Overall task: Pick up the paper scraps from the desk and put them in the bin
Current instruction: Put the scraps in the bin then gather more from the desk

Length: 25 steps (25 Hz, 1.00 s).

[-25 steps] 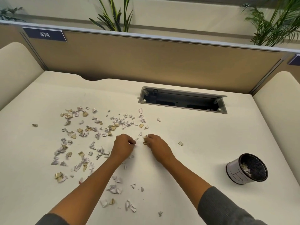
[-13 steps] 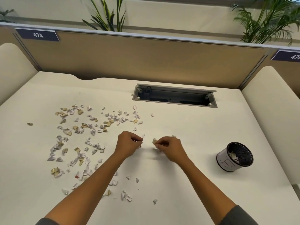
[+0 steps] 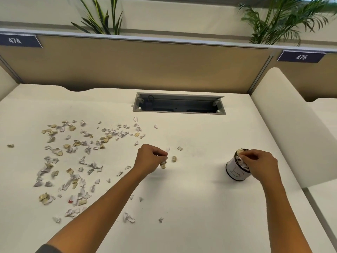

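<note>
Left hand: the left hand [image 3: 150,160] hovers low over the middle of the table [image 3: 191,207], knuckles up, fingers [image 3: 161,153] curled in toward the thumb. They pinch a tan scrap [image 3: 162,164] that hangs below the fingertips, and a white sliver [image 3: 168,149] sticks out past the knuckles; whether that sliver is held or lying on the table cannot be told.
Right hand: the right hand [image 3: 259,164] is over the mouth of the bin [image 3: 235,170], fingers bent and bunched together at the rim. White paper shows just under the fingertips, but whether the fingers grip it or it lies in the bin cannot be told.
Bin: a small round tub with a white side and dark rim, standing on the right part of the table and tilted toward the camera. The hand hides most of its opening; crumpled paper shows at the far edge of the rim.
Scraps: the main spread of scraps [image 3: 73,161], white, grey and tan, covers the left half of the table. Two loose pieces [image 3: 174,159] lie just right of the left hand. One stray scrap [image 3: 10,145] sits apart at the far left, and a few more lie near the left forearm, toward the near edge.
Table: white, with a grey cable slot [image 3: 179,105] set into it near the back.
Surroundings: a tan divider [image 3: 145,70] runs behind the table with number plates 474 [image 3: 15,40] and 475 [image 3: 301,56]; green plants [image 3: 277,21] rise beyond it.
</note>
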Tool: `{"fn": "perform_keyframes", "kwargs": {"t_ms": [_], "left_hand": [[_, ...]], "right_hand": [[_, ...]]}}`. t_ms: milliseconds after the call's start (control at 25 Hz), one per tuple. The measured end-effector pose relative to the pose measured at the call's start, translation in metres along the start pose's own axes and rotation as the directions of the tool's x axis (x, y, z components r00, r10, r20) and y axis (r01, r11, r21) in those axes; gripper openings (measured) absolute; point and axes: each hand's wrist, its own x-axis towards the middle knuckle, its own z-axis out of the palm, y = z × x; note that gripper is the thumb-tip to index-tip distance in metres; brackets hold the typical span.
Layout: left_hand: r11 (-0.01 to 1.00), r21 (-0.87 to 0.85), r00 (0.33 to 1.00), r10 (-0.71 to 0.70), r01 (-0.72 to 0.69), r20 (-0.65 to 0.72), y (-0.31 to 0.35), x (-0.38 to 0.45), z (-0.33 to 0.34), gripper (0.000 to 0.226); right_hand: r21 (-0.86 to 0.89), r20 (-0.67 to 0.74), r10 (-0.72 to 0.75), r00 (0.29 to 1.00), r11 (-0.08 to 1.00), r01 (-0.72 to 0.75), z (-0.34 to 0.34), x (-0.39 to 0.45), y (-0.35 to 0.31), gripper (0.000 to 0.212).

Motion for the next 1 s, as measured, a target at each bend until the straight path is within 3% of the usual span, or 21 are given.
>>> {"fn": "perform_keyframes", "kwargs": {"t_ms": [160, 400, 600, 760, 1000], "left_hand": [[1.0, 0.007, 0.997, 0.017, -0.018, 0.081, 0.02, -0.001, 0.03, 0.009], [0.995, -0.022, 0.954, 0.101, -0.098, 0.283, 0.073, 0.001, 0.102, 0.009], [0.997, 0.02, 0.891, 0.063, -0.081, 0.449, 0.116, 0.003, 0.167, 0.012], [0.999, 0.023, 0.895, 0.024, -0.038, 0.445, 0.134, 0.004, 0.201, 0.013], [1.0, 0.0, 0.882, 0.014, -0.016, 0.471, 0.14, 0.007, 0.205, 0.02]], "right_hand": [[-0.053, 0.0, 0.059, 0.998, 0.997, -0.059, -0.004, 0.012, 0.009, 0.008], [0.078, -0.018, 0.097, 0.995, 0.992, -0.095, -0.012, 0.018, 0.021, 0.028], [0.265, -0.073, 0.157, 0.985, 0.955, -0.132, -0.012, 0.015, 0.026, 0.031], [0.33, -0.077, 0.152, 0.985, 0.937, -0.119, -0.011, 0.014, 0.026, 0.035], [0.273, -0.092, 0.155, 0.984, 0.954, -0.125, -0.014, 0.016, 0.027, 0.034]]}}
